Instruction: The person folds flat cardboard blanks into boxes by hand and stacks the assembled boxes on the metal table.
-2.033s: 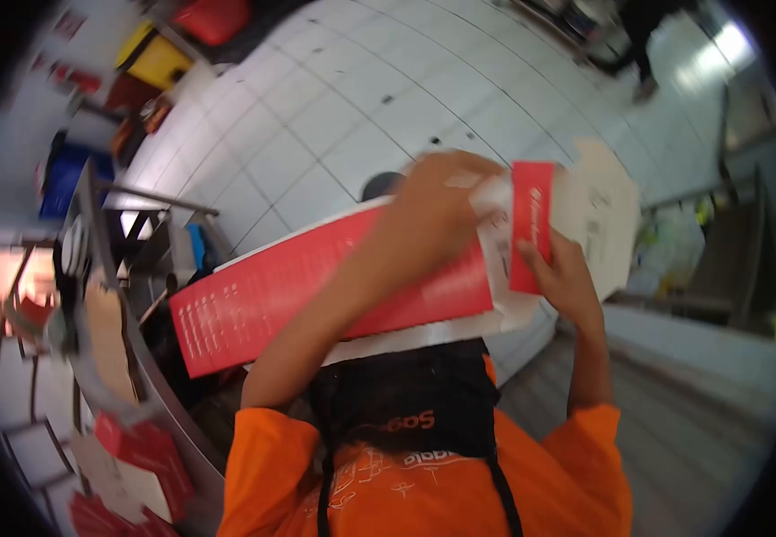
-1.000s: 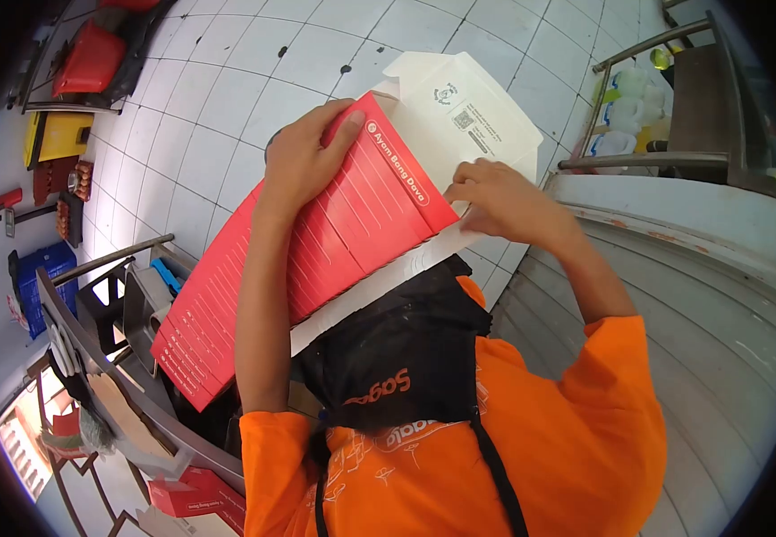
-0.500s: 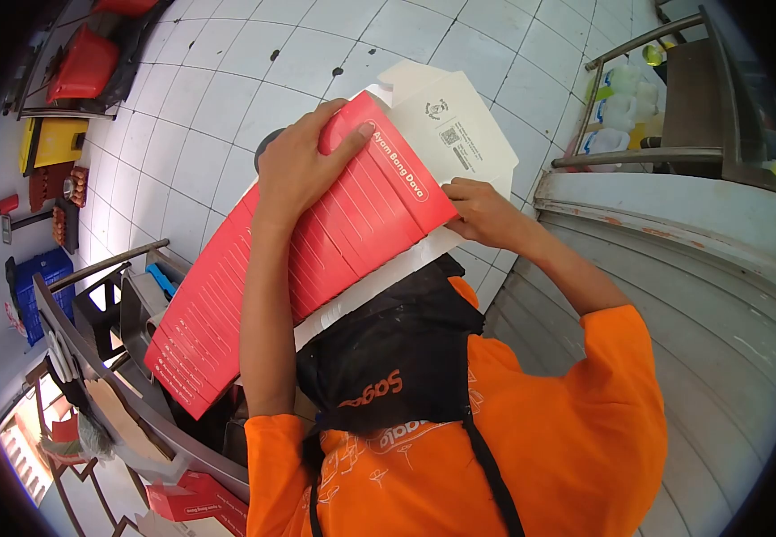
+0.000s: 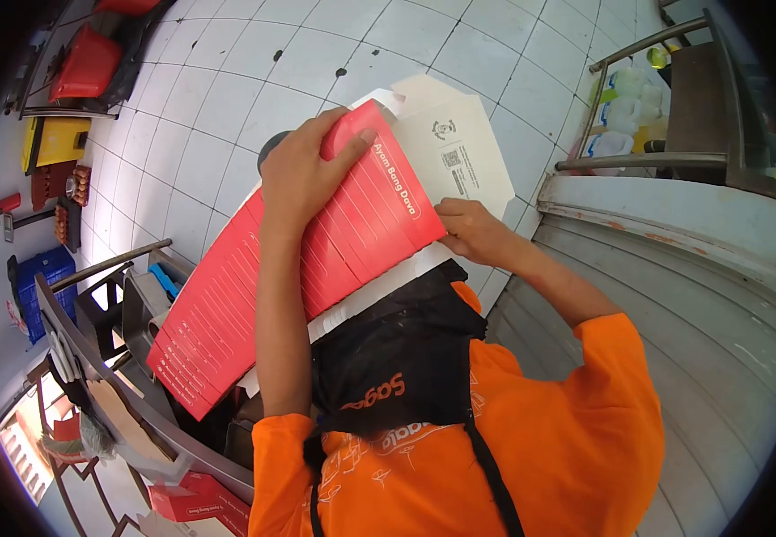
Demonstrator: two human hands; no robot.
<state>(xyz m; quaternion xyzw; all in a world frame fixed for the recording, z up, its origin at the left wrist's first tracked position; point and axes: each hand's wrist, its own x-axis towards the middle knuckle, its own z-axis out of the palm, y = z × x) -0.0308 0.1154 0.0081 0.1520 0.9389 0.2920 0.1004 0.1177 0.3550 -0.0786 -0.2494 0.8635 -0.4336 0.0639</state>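
Observation:
A long red cardboard box (image 4: 352,234) printed "Ayam Bang Dava" lies aslant in front of my body, its lower left end over the cart. My left hand (image 4: 303,170) is wrapped over its far edge, thumb on the red face and fingertips hidden behind. White cardboard flaps (image 4: 464,148), printed with a small logo and a code, stick out at its upper right end. At the near right corner my right hand (image 4: 475,231) is closed in a pinch on the box's edge. The pinched part is mostly covered by the fingers.
At the left stands a grey cart (image 4: 101,331) with metal pans and a blue-handled item. Below it are more red boxes (image 4: 200,498). A rack with plastic bottles (image 4: 622,115) is at the upper right, above a ribbed grey shutter (image 4: 638,295). White tiles cover the floor (image 4: 307,54).
The box and both hands have shifted slightly; its right end sits a little lower and further left. My right hand has moved slightly down and left along the corner.

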